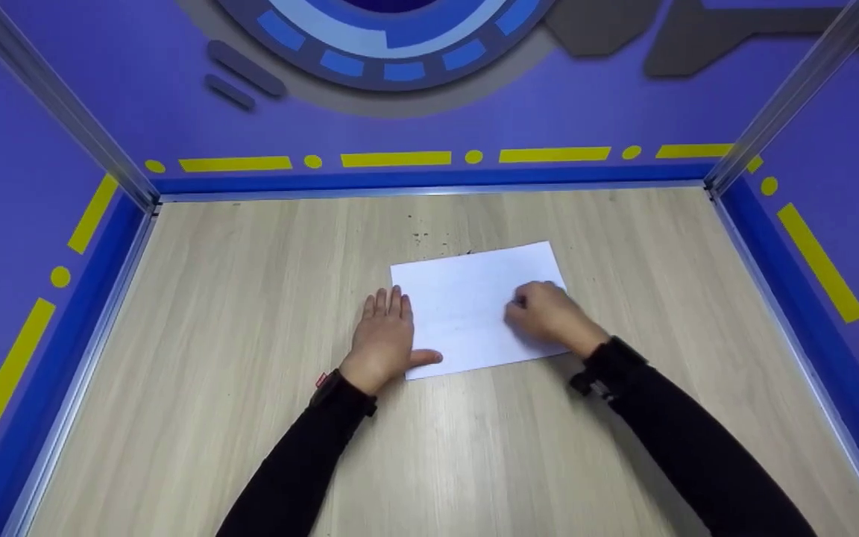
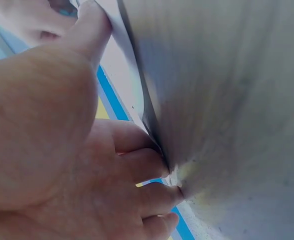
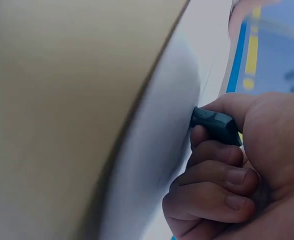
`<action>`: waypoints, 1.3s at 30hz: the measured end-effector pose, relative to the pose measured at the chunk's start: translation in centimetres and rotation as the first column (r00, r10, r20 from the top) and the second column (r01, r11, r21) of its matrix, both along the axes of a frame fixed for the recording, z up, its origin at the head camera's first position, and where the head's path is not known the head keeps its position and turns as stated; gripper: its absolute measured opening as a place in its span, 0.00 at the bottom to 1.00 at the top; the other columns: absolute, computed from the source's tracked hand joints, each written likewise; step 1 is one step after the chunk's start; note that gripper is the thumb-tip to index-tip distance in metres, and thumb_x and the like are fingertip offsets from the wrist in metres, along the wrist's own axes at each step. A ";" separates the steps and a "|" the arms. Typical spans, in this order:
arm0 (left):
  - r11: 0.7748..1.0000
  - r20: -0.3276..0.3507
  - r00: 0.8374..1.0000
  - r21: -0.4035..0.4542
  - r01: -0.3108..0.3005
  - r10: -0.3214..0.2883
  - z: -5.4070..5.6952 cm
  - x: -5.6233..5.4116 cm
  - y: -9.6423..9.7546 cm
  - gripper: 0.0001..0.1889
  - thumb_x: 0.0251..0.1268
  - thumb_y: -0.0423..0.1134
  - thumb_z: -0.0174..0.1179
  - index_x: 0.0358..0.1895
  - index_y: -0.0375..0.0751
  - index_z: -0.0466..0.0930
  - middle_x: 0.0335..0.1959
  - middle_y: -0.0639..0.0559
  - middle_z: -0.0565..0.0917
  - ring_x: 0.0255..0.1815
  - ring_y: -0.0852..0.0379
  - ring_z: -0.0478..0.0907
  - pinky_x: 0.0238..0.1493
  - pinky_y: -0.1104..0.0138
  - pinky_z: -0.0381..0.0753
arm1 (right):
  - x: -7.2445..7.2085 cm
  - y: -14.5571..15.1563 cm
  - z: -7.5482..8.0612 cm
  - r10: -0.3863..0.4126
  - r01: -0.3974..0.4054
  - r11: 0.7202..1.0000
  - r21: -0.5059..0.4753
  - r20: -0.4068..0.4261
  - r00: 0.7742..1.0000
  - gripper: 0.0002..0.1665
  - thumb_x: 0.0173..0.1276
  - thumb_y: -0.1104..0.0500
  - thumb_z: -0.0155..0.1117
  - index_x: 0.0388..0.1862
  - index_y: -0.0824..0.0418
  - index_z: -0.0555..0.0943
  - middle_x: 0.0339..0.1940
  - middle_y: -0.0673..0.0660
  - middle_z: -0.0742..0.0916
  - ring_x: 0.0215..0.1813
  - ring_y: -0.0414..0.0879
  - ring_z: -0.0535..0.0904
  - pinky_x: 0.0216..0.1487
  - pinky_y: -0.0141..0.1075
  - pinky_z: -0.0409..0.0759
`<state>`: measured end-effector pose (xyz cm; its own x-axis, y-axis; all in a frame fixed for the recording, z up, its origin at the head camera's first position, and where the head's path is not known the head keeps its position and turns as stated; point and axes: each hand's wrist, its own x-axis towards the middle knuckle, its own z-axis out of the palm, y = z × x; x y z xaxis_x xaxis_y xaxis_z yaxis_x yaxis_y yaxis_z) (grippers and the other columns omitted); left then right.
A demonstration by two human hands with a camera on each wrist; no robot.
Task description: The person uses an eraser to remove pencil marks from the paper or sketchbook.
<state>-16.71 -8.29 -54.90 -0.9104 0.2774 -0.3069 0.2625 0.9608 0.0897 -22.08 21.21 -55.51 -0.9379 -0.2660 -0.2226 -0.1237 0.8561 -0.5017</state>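
A white sheet of paper [image 1: 467,298] lies slightly turned on the table, with faint grey marks on it. My left hand [image 1: 385,339] lies flat with straight fingers along the sheet's left edge, its thumb [image 2: 89,30] resting on the paper near the lower left corner. Over the right part of the sheet, my right hand [image 1: 549,313] pinches a small dark green eraser [image 3: 217,123] between thumb and forefinger, the other fingers curled in. The eraser's end meets the paper in the right wrist view; from the head view the hand hides most of it.
Several dark crumbs [image 1: 422,237] are scattered on the wooden table [image 1: 250,298] beyond the sheet's far edge. Blue-purple panels with yellow stripes [image 1: 396,159] wall in the table at the back and both sides, joined by metal posts [image 1: 64,104].
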 end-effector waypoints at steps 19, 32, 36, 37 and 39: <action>1.000 -0.009 1.000 0.010 0.007 -0.007 0.0 0.1 -0.2 0.68 0.65 0.81 0.62 0.87 0.24 0.54 0.90 0.27 0.55 0.93 0.29 0.51 0.94 0.43 0.51 | 1.8 -2.0 1.2 0.039 -0.038 0.999 -0.027 0.021 0.999 0.22 0.78 0.52 0.64 0.22 0.54 0.70 0.23 0.49 0.72 0.30 0.47 0.71 0.34 0.40 0.69; 1.000 -0.011 1.000 0.015 0.020 -0.020 0.0 0.0 0.2 0.65 0.67 0.78 0.64 0.87 0.25 0.54 0.90 0.27 0.55 0.92 0.28 0.52 0.93 0.42 0.51 | 1.8 -11.4 0.9 0.241 -0.241 0.971 -0.004 0.068 0.968 0.20 0.75 0.53 0.64 0.19 0.51 0.79 0.18 0.46 0.79 0.26 0.45 0.75 0.31 0.38 0.72; 1.000 -0.018 1.000 0.011 0.016 -0.015 0.2 0.0 0.1 0.67 0.66 0.79 0.63 0.87 0.24 0.54 0.90 0.27 0.55 0.92 0.28 0.52 0.94 0.42 0.51 | 1.5 -10.6 0.5 0.220 -0.219 0.976 -0.014 0.051 0.974 0.21 0.74 0.54 0.66 0.18 0.50 0.76 0.17 0.46 0.76 0.24 0.45 0.73 0.30 0.38 0.69; 1.000 -0.018 1.000 0.010 0.014 -0.014 0.2 0.0 0.1 0.67 0.66 0.80 0.62 0.87 0.24 0.54 0.90 0.27 0.55 0.92 0.28 0.52 0.94 0.42 0.51 | 1.4 -10.0 0.4 0.208 -0.207 0.978 -0.015 0.046 0.977 0.21 0.73 0.54 0.66 0.18 0.50 0.75 0.17 0.46 0.76 0.25 0.45 0.72 0.30 0.38 0.69; 1.000 -0.019 1.000 -0.001 0.013 -0.013 0.2 0.1 0.0 0.67 0.66 0.81 0.61 0.87 0.25 0.54 0.90 0.27 0.55 0.92 0.28 0.51 0.94 0.43 0.50 | 1.2 -8.5 0.2 0.167 -0.166 0.986 -0.019 0.036 0.985 0.21 0.73 0.55 0.66 0.18 0.50 0.73 0.19 0.47 0.75 0.25 0.46 0.71 0.30 0.38 0.68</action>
